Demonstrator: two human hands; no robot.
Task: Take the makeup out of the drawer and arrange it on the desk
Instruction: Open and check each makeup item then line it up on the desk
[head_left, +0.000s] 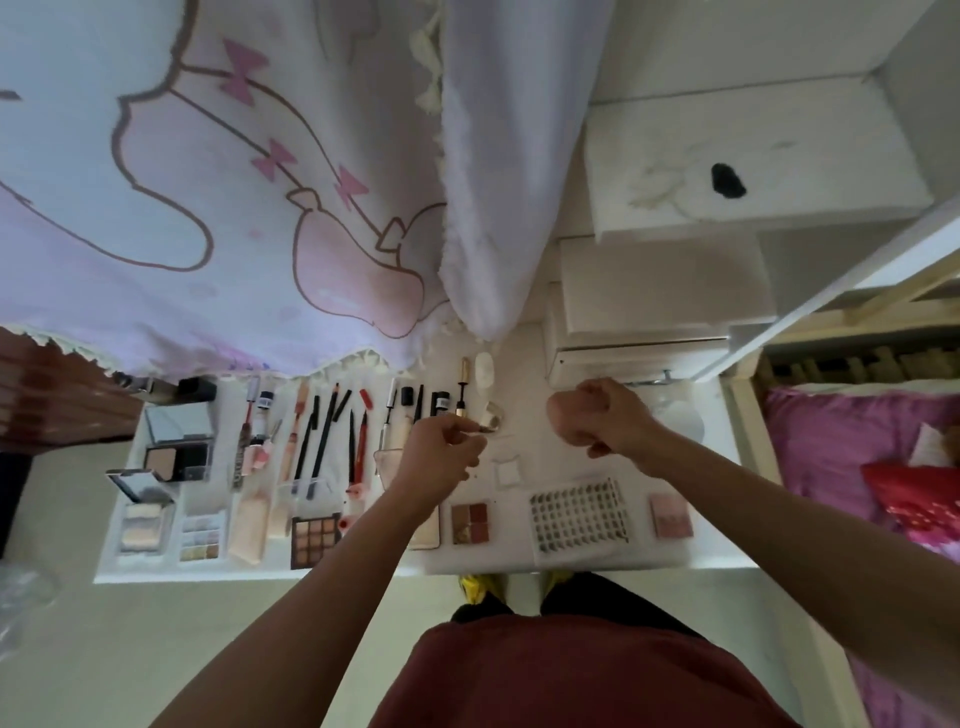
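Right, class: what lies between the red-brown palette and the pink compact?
In the head view, a clear tray holding rows of small dark pieces lies between the red-brown palette and the pink compact.

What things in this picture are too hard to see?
All in the head view:
- the thin tool: the left hand pinches it, its fingers cover most of it, and the tip is too small to name.
- the right hand: curled with its back to the camera, so anything inside is hidden.
- the pale case: the left forearm covers part of it.
- the black pencils: any writing is too small to read.
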